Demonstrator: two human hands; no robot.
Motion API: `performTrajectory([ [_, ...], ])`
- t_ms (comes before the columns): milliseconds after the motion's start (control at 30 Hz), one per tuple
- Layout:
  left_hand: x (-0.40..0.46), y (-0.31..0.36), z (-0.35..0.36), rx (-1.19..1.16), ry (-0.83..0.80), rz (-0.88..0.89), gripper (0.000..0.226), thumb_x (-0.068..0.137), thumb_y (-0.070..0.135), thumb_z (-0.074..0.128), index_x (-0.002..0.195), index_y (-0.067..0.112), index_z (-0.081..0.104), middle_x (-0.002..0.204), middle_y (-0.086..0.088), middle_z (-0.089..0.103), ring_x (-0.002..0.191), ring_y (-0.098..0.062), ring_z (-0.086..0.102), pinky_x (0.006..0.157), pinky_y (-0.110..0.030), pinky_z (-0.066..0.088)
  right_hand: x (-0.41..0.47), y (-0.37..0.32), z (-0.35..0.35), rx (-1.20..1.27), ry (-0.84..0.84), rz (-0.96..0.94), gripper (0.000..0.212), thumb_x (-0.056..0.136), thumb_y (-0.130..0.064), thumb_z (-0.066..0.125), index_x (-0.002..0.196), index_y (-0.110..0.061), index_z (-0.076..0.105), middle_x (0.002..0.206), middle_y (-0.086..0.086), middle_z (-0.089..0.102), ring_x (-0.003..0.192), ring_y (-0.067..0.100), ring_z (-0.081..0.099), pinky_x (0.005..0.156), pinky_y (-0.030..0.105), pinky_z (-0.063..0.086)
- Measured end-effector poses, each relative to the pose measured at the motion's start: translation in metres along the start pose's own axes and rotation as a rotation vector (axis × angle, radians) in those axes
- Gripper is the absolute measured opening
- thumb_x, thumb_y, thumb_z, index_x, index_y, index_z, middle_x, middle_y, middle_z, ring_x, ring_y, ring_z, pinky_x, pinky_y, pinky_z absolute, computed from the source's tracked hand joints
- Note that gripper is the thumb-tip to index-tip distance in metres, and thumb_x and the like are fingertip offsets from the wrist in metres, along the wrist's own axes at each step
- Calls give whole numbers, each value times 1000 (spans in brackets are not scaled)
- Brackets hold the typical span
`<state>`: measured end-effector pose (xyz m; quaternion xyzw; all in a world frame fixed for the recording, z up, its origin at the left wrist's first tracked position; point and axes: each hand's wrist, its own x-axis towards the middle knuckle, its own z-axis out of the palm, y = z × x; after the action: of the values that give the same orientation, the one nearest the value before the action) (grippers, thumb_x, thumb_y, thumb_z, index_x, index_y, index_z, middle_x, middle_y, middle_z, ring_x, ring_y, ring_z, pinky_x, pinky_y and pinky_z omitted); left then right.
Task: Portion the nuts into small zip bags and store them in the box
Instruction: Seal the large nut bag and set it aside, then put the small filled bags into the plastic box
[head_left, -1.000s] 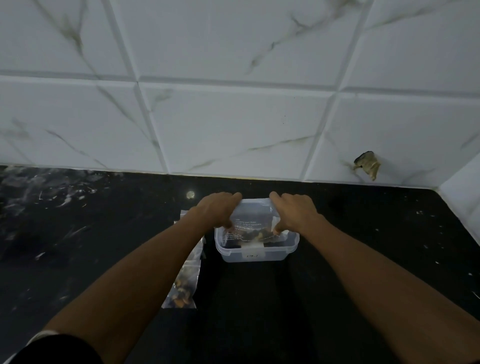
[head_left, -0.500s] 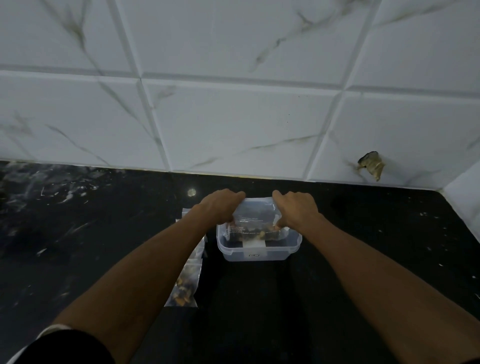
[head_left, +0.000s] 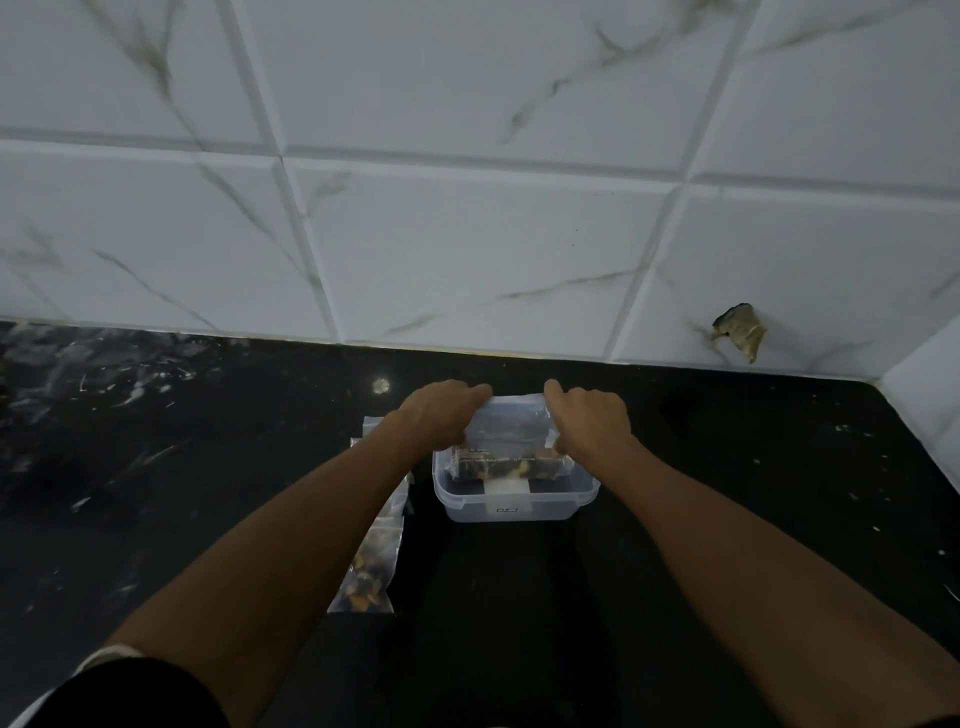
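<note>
- Both hands are over the clear plastic box on the black table, near the tiled wall.
- Left hand and right hand each have fingers closed on a top corner of a zip bag, holding it upright inside the box with the nuts at the bottom.
- More filled bags lie on the table just left of the box, partly under the left forearm.
</note>
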<state>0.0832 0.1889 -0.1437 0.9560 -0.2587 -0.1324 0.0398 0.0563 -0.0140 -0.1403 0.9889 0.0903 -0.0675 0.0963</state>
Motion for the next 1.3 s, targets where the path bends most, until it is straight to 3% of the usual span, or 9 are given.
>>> performTrajectory([
  [267, -26, -12, -10, -373, 49, -189, 89, 78, 32, 79, 150, 19, 29, 146, -12, 46, 129, -29, 48, 107, -47, 42, -15, 0, -9, 211, -45, 78, 91, 73, -47, 76, 143, -20, 25, 134, 14, 46, 121, 32, 48, 100, 47, 41],
  [367, -57, -16, -19, -571, 171, -267, 93, 83, 40, 74, 155, 17, 21, 156, -13, 33, 140, -31, 38, 110, -46, 38, -38, -12, -28, 311, 147, 96, 77, 80, -49, 69, 141, -18, 31, 136, 13, 47, 122, 30, 47, 100, 45, 42],
  [533, -130, -20, -15, -734, 361, -434, 73, 92, 40, 64, 151, 14, 31, 148, -11, 47, 134, -27, 47, 102, -36, 40, -92, -71, -55, 856, 409, 66, 43, 90, -29, 64, 130, -18, 50, 119, 1, 54, 105, 13, 54, 84, 26, 47],
  [633, -174, -17, 3, -873, 355, -514, 57, 95, 36, 60, 143, 12, 41, 137, -9, 54, 120, -20, 54, 84, -26, 43, -117, -111, -54, 1174, 222, 87, 28, 93, -27, 60, 120, -20, 56, 102, -10, 58, 88, 1, 56, 74, 16, 45],
  [700, -199, -14, 20, -936, 304, -583, 50, 97, 32, 58, 140, 11, 44, 130, -10, 56, 109, -14, 54, 77, -25, 43, -125, -136, -41, 1314, 20, 120, 23, 95, -30, 56, 116, -21, 58, 103, -8, 61, 92, 4, 59, 82, 25, 51],
  [800, -221, -7, 43, -1027, 229, -682, 20, 96, 16, 52, 110, 2, 58, 101, -14, 60, 86, -21, 56, 80, -48, 50, -126, -165, -11, 1450, -279, 271, 16, 96, -32, 52, 105, -22, 61, 105, 1, 63, 99, 14, 61, 95, 40, 51],
  [867, -229, 2, 54, -1135, 191, -747, 13, 95, 10, 49, 96, 2, 59, 92, -14, 61, 79, -22, 56, 76, -45, 49, -127, -179, 4, 1506, -385, 386, 15, 96, -32, 51, 96, -20, 60, 110, 9, 62, 105, 22, 60, 98, 44, 49],
  [1100, -229, 30, 71, -1384, 163, -883, 16, 94, 8, 47, 104, 11, 59, 103, -10, 63, 94, -20, 59, 76, -34, 46, -130, -202, 20, 1552, -418, 456, 14, 92, -26, 53, 104, -21, 58, 107, 6, 63, 99, 19, 61, 94, 42, 52],
  [1300, -236, 42, 72, -1400, 234, -849, 18, 94, 8, 49, 104, 17, 61, 105, -9, 66, 97, -23, 64, 90, -44, 54, -142, -203, 10, 1698, -481, 399, 15, 91, -24, 62, 104, -17, 64, 105, 8, 67, 98, 20, 66, 88, 37, 56],
])
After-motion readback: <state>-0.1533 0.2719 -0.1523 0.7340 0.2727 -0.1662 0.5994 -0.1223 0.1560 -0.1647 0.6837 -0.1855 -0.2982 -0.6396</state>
